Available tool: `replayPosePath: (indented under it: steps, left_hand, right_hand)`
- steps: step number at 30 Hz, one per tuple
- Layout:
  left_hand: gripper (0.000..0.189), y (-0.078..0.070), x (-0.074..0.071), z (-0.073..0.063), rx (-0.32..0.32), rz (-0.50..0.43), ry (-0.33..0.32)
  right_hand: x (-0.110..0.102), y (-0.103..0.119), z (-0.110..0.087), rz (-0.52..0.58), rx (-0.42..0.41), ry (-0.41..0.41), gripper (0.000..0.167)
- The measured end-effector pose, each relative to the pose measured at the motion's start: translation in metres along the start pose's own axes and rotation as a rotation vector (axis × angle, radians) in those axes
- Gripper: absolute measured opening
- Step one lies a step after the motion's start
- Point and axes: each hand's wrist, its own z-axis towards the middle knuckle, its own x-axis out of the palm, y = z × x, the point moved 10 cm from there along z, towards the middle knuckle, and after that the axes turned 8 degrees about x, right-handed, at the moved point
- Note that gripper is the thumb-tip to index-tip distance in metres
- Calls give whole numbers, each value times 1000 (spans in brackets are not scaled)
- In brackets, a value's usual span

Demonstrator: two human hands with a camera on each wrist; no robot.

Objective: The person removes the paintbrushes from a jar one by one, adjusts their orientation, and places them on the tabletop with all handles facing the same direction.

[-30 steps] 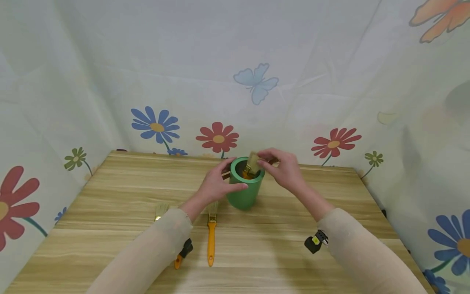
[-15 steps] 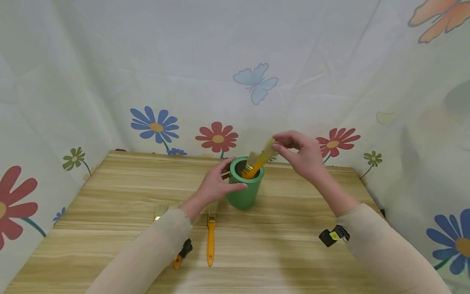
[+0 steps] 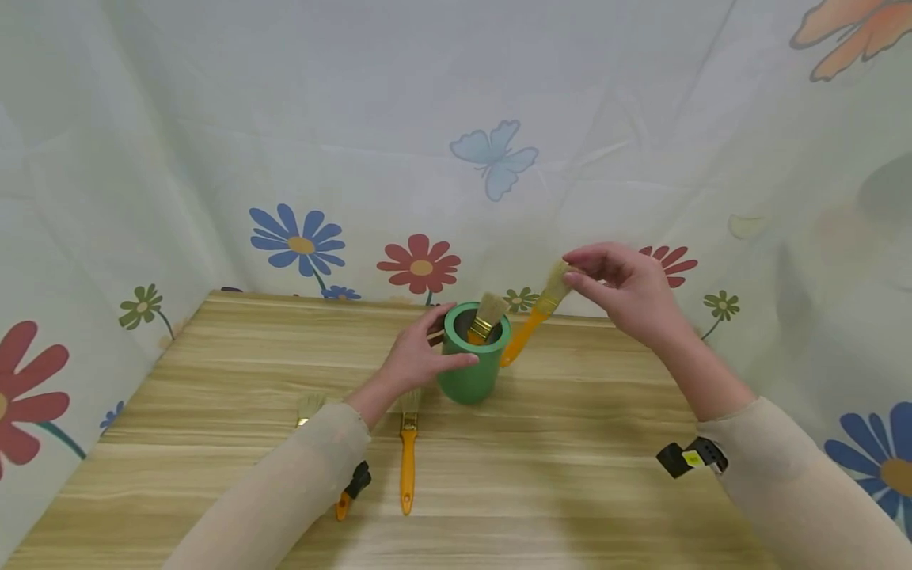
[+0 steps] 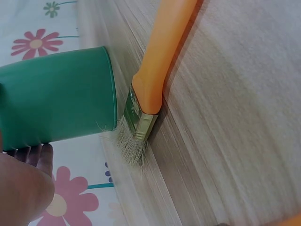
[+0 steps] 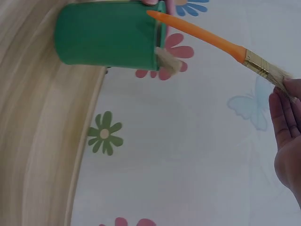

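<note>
Brush (image 5: 225, 45) in R fingers (image 5: 281, 118), head/R-wrist views only

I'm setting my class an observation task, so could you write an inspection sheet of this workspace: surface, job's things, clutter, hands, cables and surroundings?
Surface: light-brown wood-grain tabletop.
Job's things: green cylindrical cup containing one orange-handled, pale-bristled paintbrush, bristles up; a similar held paintbrush, outside the cup; on the tabletop, a central brush and a left brush, partly hidden by a beige sleeve.
Clutter: nothing seen.
Hands: left hand grips the cup; right hand pinches the held paintbrush by its bristles.
Cables: nothing seen.
Surroundings: white sheet printed with flowers and butterflies.
</note>
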Motion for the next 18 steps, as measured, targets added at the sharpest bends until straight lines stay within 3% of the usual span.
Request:
replayPosePath:
  steps: [11, 18]
  left_hand:
    - [96, -1, -2, 0, -7, -3, 3]
    - [96, -2, -1, 0, -16, -1, 5]
  right_hand:
    - [37, -41, -15, 1, 102, 215, 22]
    - [65, -70, -27, 72, 170, 337, 23]
